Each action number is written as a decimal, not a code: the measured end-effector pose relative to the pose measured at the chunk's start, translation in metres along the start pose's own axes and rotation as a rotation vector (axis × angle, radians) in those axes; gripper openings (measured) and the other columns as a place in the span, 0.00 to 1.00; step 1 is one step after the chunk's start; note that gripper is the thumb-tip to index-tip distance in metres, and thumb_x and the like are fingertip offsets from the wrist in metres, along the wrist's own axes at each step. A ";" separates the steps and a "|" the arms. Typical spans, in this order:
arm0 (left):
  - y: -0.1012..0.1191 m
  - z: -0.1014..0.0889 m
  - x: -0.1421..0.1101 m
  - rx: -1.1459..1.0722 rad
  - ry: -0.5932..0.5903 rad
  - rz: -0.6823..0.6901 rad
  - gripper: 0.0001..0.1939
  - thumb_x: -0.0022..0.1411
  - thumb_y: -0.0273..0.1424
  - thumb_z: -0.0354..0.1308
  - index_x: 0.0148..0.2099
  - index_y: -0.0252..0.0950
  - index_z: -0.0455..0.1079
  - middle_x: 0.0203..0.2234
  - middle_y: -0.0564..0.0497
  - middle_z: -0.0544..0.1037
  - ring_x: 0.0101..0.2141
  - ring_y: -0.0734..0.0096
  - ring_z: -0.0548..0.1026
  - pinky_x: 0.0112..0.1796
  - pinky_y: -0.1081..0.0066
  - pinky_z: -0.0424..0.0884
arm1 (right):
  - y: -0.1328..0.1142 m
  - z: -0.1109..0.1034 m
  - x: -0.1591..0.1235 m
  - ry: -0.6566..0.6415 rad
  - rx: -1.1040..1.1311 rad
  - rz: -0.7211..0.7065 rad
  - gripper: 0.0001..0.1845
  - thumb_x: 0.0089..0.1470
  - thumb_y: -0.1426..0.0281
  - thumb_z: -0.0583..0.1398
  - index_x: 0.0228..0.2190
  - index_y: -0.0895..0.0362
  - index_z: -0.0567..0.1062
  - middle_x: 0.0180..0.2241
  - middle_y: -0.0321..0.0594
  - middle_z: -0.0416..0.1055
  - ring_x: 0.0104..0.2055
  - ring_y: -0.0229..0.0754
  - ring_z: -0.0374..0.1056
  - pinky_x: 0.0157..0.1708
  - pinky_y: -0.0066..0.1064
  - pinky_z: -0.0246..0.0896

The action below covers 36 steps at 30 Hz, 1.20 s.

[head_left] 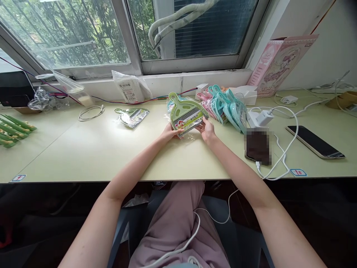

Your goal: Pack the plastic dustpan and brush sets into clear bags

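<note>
Green and wrapped, the dustpan (186, 112) held over the bench (97, 150) in the grip of your left hand (170, 133) and right hand (206, 130) could slip if its loose wrapper (189, 137) slides.

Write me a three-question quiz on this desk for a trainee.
1. True or false: the left hand and right hand both touch the held dustpan set.
2. Which handle colours show in the pile just right of the held set? A) black and red B) teal and pink C) yellow and purple
3. Fill in: a coiled ____ lies left of the other green set.

Key: 1. True. 2. B. 3. Cable.
</note>
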State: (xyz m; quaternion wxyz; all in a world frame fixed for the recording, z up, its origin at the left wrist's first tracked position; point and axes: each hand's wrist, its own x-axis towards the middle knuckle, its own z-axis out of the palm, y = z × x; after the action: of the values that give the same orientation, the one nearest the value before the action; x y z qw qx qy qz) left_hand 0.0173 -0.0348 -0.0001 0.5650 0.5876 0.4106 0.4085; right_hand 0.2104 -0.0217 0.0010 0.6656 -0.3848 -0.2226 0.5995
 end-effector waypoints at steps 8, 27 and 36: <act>0.004 0.000 -0.002 -0.023 0.049 -0.010 0.40 0.39 0.32 0.75 0.55 0.36 0.65 0.45 0.44 0.77 0.39 0.61 0.77 0.38 0.57 0.80 | 0.001 0.003 -0.001 0.004 0.001 0.039 0.08 0.63 0.71 0.53 0.33 0.55 0.70 0.28 0.35 0.76 0.27 0.36 0.74 0.33 0.29 0.76; 0.004 0.002 -0.003 0.016 0.034 0.023 0.41 0.41 0.33 0.75 0.57 0.36 0.62 0.48 0.42 0.76 0.42 0.58 0.77 0.39 0.56 0.80 | 0.004 0.000 0.004 0.041 -0.005 0.000 0.12 0.65 0.62 0.52 0.36 0.55 0.71 0.27 0.36 0.76 0.30 0.38 0.75 0.37 0.34 0.77; 0.008 0.006 -0.007 0.021 0.036 0.015 0.39 0.43 0.33 0.73 0.56 0.36 0.61 0.48 0.42 0.75 0.42 0.58 0.77 0.39 0.58 0.79 | 0.007 -0.002 0.006 0.048 0.012 -0.041 0.12 0.65 0.62 0.52 0.36 0.55 0.71 0.28 0.36 0.76 0.29 0.37 0.75 0.37 0.34 0.77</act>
State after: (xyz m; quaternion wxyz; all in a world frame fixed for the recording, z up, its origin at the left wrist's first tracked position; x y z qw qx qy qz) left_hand 0.0204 -0.0436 0.0078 0.5484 0.5892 0.4203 0.4189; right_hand 0.2083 -0.0162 -0.0067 0.6853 -0.3904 -0.2107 0.5775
